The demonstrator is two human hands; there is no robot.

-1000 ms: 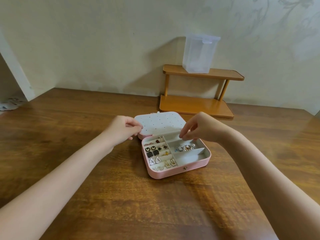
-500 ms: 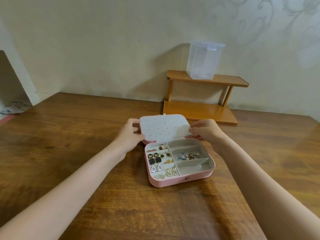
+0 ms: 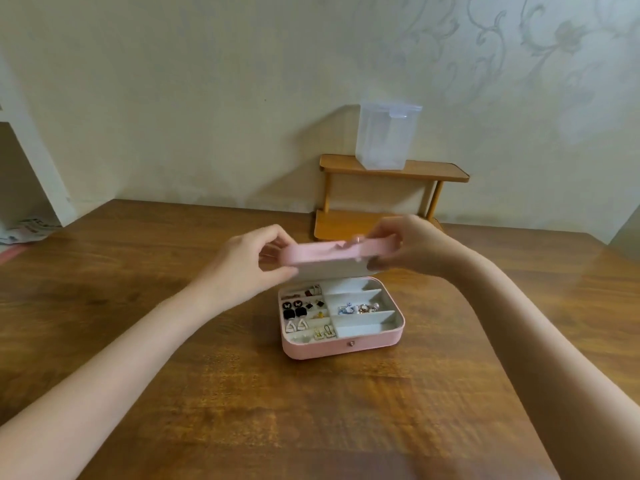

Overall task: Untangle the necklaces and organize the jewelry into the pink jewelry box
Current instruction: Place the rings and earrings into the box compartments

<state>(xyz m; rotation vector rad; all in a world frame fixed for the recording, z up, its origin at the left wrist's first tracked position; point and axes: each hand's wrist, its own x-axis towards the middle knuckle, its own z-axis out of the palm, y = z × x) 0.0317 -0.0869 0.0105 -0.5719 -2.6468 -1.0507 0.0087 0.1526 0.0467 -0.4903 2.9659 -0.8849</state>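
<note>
We see one pink jewelry box [image 3: 341,344] on the wooden counter [image 3: 138,271], its lid [image 3: 332,252] raised partway above the tray. Our left hand [image 3: 247,263] pinches the lid's left end; our right hand [image 3: 407,245] pinches its right end. Earrings [image 3: 304,317] fill the left compartments, rings [image 3: 358,309] one right compartment. Behind stand one wooden shelf [image 3: 391,173] and one clear container [image 3: 386,135].

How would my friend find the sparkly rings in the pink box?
Find the open pink jewelry box on the wooden table. The rings lie in its right side's middle compartment; those beside it look empty, and earrings fill the left.
</note>
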